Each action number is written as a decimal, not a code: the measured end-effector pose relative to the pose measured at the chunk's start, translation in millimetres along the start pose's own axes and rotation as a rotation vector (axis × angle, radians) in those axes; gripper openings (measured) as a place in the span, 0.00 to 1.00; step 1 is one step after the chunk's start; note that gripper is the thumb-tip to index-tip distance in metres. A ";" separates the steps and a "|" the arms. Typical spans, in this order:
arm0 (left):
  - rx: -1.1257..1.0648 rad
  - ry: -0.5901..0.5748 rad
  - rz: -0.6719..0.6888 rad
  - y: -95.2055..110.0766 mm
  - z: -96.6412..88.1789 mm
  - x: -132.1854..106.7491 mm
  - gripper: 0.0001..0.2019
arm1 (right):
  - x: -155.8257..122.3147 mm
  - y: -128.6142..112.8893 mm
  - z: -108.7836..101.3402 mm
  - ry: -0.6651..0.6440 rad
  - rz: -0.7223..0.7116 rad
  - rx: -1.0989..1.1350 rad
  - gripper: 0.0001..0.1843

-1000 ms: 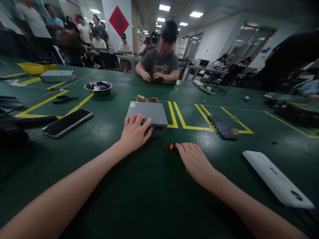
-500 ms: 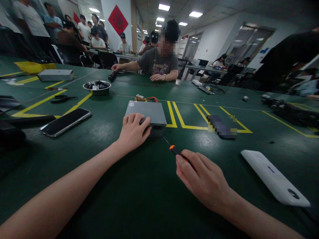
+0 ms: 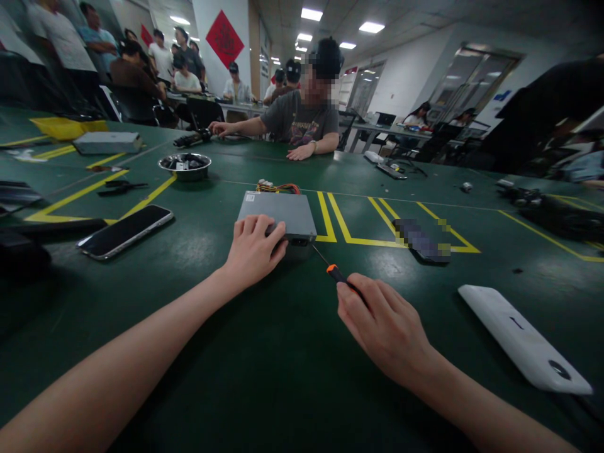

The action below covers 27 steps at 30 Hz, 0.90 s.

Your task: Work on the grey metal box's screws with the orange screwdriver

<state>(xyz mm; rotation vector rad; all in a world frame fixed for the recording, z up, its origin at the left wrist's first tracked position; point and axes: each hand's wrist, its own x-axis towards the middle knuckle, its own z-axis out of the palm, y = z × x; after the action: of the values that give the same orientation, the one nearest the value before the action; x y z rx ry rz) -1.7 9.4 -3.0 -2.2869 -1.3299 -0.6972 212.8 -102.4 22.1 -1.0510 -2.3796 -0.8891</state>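
A grey metal power supply unit (image 3: 283, 211) lies flat on the green table, a bundle of coloured wires (image 3: 279, 187) coming out of its far side. My left hand (image 3: 257, 248) grips its near edge, fingers on the top and thumb close to the power socket (image 3: 300, 241). In my right hand (image 3: 382, 321) is a screwdriver (image 3: 336, 272) with a black and orange handle. Its thin shaft points up and left, and the tip is close to the unit's near right corner. Whether the tip touches the metal I cannot tell.
On the left lie a phone (image 3: 126, 231), a steel bowl (image 3: 185, 165) of small parts, a second metal box (image 3: 108, 143) and a yellow tray (image 3: 68, 128). To the right are a dark phone (image 3: 422, 240) and a white device (image 3: 523, 336). A person (image 3: 302, 119) sits opposite.
My right hand has moved the screwdriver slightly up and right, its tip shifting toward the unit's corner. My left hand stays put. The person opposite has moved a black object leftward.
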 end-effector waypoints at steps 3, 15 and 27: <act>-0.018 0.004 -0.009 0.0 0.1 -0.1 0.16 | 1.0 -3.2 -1.1 -0.019 0.007 -0.031 0.11; -0.010 0.003 -0.011 0.1 0.7 -0.9 0.16 | -0.3 -33.0 -5.0 -0.138 0.033 -0.106 0.17; 0.013 -0.021 -0.010 1.3 -1.3 -0.7 0.17 | -3.1 -39.0 -4.1 -0.166 0.019 -0.145 0.19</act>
<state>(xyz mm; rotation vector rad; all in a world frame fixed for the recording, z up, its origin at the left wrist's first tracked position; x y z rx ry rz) -1.1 7.6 -2.5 -2.2849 -1.3518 -0.6673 185.5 -127.0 8.0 -1.2455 -2.4646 -1.0164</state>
